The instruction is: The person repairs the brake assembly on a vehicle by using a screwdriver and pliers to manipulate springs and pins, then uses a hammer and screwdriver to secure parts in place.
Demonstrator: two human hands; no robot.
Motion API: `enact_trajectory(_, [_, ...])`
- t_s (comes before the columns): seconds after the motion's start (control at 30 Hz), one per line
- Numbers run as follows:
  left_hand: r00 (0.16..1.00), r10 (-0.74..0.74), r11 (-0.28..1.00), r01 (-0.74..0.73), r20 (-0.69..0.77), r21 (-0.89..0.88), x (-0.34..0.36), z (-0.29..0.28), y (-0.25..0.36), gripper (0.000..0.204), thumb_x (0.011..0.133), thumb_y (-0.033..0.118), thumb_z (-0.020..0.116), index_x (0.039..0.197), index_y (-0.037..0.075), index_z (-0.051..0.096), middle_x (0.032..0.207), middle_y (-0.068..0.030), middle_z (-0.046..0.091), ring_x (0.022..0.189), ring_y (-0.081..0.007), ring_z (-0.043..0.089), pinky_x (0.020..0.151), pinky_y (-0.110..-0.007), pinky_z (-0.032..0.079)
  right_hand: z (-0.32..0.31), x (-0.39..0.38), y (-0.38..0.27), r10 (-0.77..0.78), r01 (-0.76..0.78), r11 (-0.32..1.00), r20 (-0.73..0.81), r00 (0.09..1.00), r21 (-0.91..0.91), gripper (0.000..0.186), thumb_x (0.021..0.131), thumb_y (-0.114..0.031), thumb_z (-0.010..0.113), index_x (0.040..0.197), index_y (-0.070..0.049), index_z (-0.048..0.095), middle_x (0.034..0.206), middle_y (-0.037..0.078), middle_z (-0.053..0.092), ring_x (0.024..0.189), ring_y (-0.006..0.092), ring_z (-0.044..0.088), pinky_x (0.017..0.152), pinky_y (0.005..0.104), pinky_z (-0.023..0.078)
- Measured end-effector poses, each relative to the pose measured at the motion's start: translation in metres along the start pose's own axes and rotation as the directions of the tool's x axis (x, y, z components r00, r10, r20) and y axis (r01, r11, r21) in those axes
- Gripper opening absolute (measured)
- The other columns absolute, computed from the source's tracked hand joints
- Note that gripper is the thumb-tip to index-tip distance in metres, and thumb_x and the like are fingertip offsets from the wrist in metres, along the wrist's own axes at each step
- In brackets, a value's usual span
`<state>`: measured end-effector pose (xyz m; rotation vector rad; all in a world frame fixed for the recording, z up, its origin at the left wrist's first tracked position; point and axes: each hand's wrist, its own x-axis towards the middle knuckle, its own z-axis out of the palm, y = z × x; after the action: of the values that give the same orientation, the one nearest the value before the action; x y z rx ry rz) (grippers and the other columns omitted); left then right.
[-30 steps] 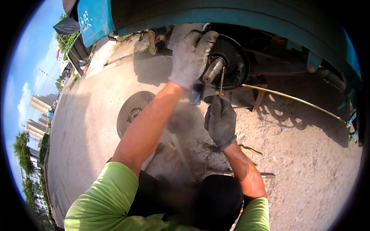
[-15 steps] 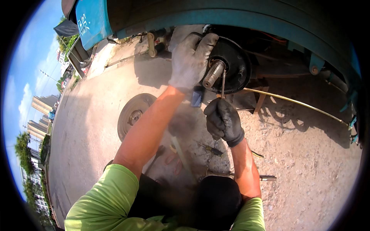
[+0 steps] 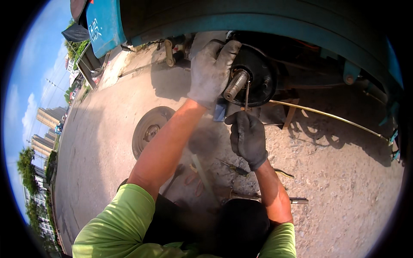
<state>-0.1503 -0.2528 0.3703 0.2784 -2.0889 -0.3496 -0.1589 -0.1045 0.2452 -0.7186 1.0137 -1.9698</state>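
Observation:
My left hand (image 3: 211, 71), in a whitish work glove, grips the left edge of a black round brake backing plate (image 3: 262, 77); its fingertips go out of sight behind the rim. A bare metal axle shaft (image 3: 236, 85) sticks out of the plate's middle. Below it, my right hand (image 3: 248, 137), in a dark grey glove, is closed around a thin metal rod (image 3: 247, 96). The rod stands nearly upright, with its upper end against the plate beside the shaft. Whatever handle it has is hidden in my fist.
A brake drum (image 3: 150, 131) lies on the ground at left. A screwdriver (image 3: 234, 167), pliers (image 3: 284, 173) and a metal bar (image 3: 299, 201) lie near my knees. Above is the blue vehicle body (image 3: 258, 21). A long thin rod (image 3: 327, 112) runs right, and a phone-like dark slab (image 3: 220, 111) sits under the plate.
My right hand has turned slightly and shifted a little down and left with the rod. The left hand keeps its grip on the backing plate; the whole view has tilted slightly.

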Motion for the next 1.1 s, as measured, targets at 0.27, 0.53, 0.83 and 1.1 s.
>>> enact_trajectory(0.27, [0.997, 0.074, 0.997, -0.074, 0.009, -0.005, 0.002, 0.001, -0.007, 0.059, 0.096, 0.054, 0.068, 0.081, -0.004, 0.069, 0.068, -0.0141, 0.064, 0.064, -0.0248, 0.061, 0.063, -0.038, 0.048, -0.007, 0.005, 0.004, -0.012, 0.010, 1.000, 0.088, 0.996, 0.024, 0.041, 0.113, -0.035, 0.045, 0.101, 0.001, 0.062, 0.056, -0.001, 0.045, 0.037, 0.0060, 0.036, 0.035, 0.0259, 0.027])
enact_trajectory(0.53, [0.997, -0.074, 0.991, 0.077, 0.030, -0.113, 0.000, 0.001, -0.001, 0.058, 0.096, 0.053, 0.069, 0.082, -0.004, 0.069, 0.068, -0.0131, 0.065, 0.063, -0.0238, 0.060, 0.063, -0.038, 0.048, 0.013, 0.009, 0.028, -0.210, 0.161, 0.955, -0.186, 0.960, -0.249, 0.037, 0.113, -0.030, 0.044, 0.102, 0.001, 0.062, 0.057, -0.002, 0.046, 0.041, 0.0071, 0.044, 0.040, 0.0258, 0.034])
enact_trajectory(0.83, [1.000, 0.007, 0.998, -0.008, -0.017, -0.068, 0.002, 0.002, 0.002, 0.057, 0.096, 0.050, 0.069, 0.080, -0.004, 0.069, 0.067, -0.0156, 0.064, 0.061, -0.0262, 0.059, 0.063, -0.040, 0.048, 0.023, 0.015, 0.028, -0.138, 0.131, 0.990, -0.127, 0.982, -0.058, 0.043, 0.114, -0.035, 0.039, 0.097, -0.001, 0.059, 0.056, 0.000, 0.046, 0.039, 0.0087, 0.045, 0.038, 0.0265, 0.035])
enact_trajectory(1.1, [1.000, 0.000, 0.998, -0.001, -0.014, -0.059, 0.002, 0.002, -0.010, 0.063, 0.095, 0.055, 0.069, 0.074, -0.004, 0.064, 0.063, -0.0152, 0.059, 0.058, -0.0272, 0.056, 0.060, -0.042, 0.045, 0.039, 0.025, 0.034, -0.269, 0.258, 0.963, -0.189, 0.944, -0.083, 0.041, 0.114, -0.035, 0.039, 0.100, -0.003, 0.061, 0.061, 0.003, 0.056, 0.040, 0.0085, 0.045, 0.039, 0.0252, 0.036])
